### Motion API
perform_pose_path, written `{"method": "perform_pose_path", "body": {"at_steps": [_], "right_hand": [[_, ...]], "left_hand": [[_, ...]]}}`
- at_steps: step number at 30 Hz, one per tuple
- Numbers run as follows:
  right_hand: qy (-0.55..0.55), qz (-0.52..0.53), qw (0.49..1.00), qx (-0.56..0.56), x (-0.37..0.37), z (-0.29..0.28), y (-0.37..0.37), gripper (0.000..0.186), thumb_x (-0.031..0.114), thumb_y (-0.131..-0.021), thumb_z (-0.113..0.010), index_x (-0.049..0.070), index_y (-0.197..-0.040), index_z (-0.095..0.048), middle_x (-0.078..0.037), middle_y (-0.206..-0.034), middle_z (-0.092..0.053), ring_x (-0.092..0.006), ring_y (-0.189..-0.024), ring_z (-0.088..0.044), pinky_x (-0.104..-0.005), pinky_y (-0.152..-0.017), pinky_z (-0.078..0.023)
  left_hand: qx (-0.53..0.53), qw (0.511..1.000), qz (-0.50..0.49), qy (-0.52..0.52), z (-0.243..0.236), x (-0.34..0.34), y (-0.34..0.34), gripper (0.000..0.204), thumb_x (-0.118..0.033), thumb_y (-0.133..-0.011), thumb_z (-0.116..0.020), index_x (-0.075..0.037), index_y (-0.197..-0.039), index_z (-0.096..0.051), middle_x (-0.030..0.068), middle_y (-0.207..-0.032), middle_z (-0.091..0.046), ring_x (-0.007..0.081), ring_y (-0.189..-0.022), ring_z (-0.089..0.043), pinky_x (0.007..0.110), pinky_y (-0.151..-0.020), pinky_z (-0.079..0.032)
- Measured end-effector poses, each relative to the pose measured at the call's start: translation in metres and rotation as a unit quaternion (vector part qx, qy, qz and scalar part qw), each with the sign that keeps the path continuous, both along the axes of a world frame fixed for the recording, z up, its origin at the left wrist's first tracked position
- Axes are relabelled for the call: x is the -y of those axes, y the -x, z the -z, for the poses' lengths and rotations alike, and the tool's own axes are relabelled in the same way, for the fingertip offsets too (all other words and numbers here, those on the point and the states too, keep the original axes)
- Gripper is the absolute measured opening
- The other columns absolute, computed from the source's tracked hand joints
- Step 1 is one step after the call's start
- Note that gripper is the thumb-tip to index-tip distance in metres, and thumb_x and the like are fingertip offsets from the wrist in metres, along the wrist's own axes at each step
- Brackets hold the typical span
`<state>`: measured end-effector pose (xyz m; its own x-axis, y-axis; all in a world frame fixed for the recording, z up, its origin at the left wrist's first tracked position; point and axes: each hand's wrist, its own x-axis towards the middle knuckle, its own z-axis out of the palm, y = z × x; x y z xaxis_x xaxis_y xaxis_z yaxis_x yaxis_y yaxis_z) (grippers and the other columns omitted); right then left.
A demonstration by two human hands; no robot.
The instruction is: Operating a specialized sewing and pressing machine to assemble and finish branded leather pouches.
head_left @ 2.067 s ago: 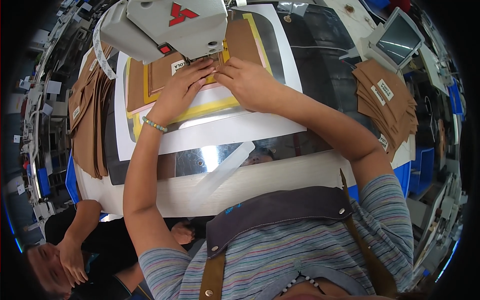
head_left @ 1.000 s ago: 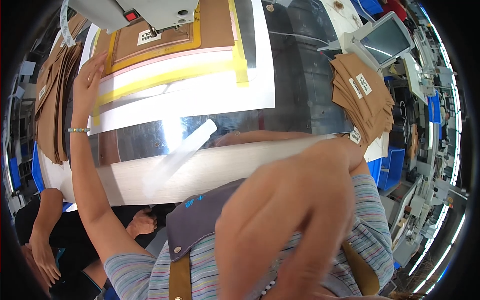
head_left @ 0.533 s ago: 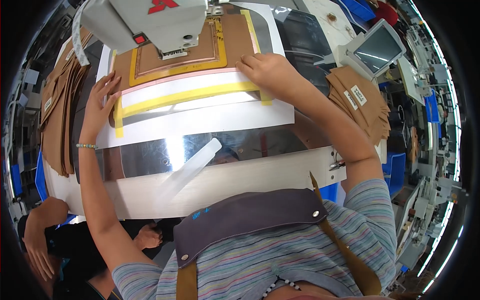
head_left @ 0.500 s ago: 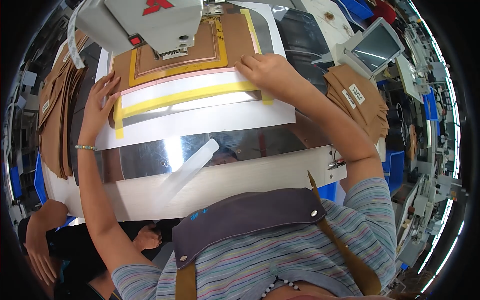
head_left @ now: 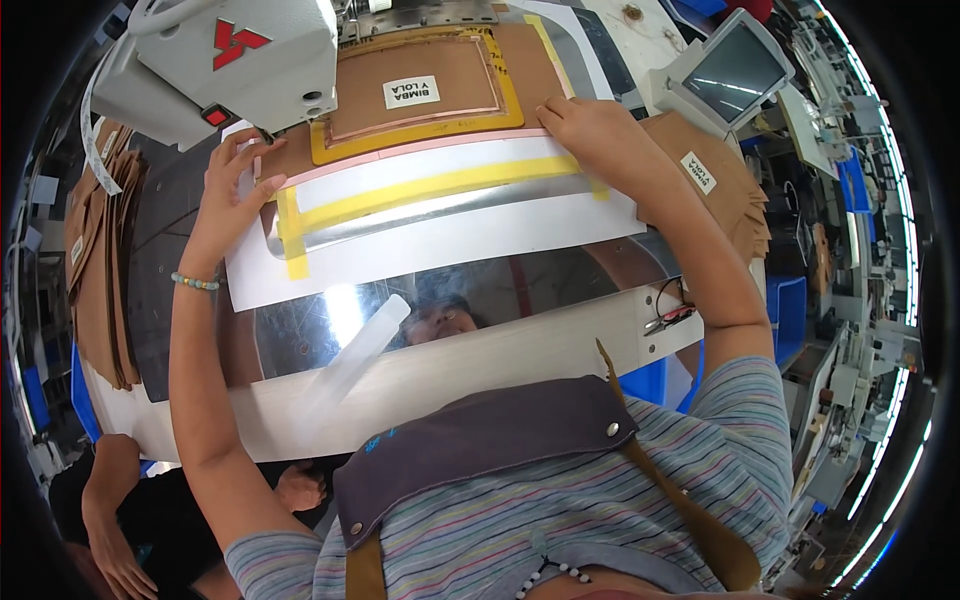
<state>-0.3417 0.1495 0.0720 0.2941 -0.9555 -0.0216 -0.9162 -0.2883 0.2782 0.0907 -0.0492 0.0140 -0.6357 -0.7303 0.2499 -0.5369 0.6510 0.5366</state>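
Brown panel (head_left: 462, 80), one: lies flat in front of me, its near edge slanting slightly upward to my right. Pink strip (head_left: 430, 150), one: narrow, along that edge. Yellow frame (head_left: 440, 136), one: rectangular, copper-toned inner border, flat upon my panel. White label (head_left: 411, 92), one: small rectangle, dark lettering, on the brown inside the frame.

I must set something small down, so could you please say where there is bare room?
Bare: the pale table edge between translucent strip and red-handled tool, and shiny plate above. Crowded: brown stack, left; brown pieces, right; yellow frame between left hand and right hand.
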Motion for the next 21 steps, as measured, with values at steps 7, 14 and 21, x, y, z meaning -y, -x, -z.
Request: {"method": "perform_pose_path", "body": {"at_steps": [7, 14, 21], "right_hand": [[0.089, -0.055, 0.994, 0.007, 0.006, 0.019, 0.018, 0.019, 0.000, -0.079, -0.068, 0.004, -0.098, -0.067, -0.008, -0.097, -0.066, -0.0250, -0.089, -0.070, -0.0355, -0.075, -0.059], [0.116, -0.041, 0.991, 0.057, 0.003, 0.011, 0.013, 0.011, 0.000, -0.079, -0.066, 0.008, -0.086, -0.063, -0.007, -0.089, -0.065, -0.0270, -0.082, -0.069, -0.0383, -0.069, -0.056], [0.081, -0.125, 0.973, 0.177, -0.030, -0.007, -0.061, 0.014, 0.003, -0.082, -0.068, 0.005, -0.096, -0.068, -0.007, -0.091, -0.067, -0.0271, -0.082, -0.068, -0.0390, -0.072, -0.054]], "left_hand": [[-0.008, 0.997, 0.005, 0.075, -0.001, 0.006, 0.020, 0.040, -0.027, -0.083, -0.082, 0.001, -0.110, -0.071, 0.0153, -0.114, -0.062, 0.0347, -0.117, -0.055, 0.047, -0.105, -0.042], [0.019, 0.984, 0.065, 0.165, -0.026, -0.020, 0.024, 0.014, -0.008, -0.087, -0.073, 0.002, -0.094, -0.065, 0.0132, -0.093, -0.060, 0.0329, -0.091, -0.058, 0.044, -0.080, -0.049], [0.026, 0.981, -0.057, 0.183, -0.080, -0.102, -0.072, 0.018, 0.009, -0.080, -0.075, 0.003, -0.090, -0.062, 0.0113, -0.089, -0.060, 0.0277, -0.085, -0.061, 0.036, -0.074, -0.049]]}}
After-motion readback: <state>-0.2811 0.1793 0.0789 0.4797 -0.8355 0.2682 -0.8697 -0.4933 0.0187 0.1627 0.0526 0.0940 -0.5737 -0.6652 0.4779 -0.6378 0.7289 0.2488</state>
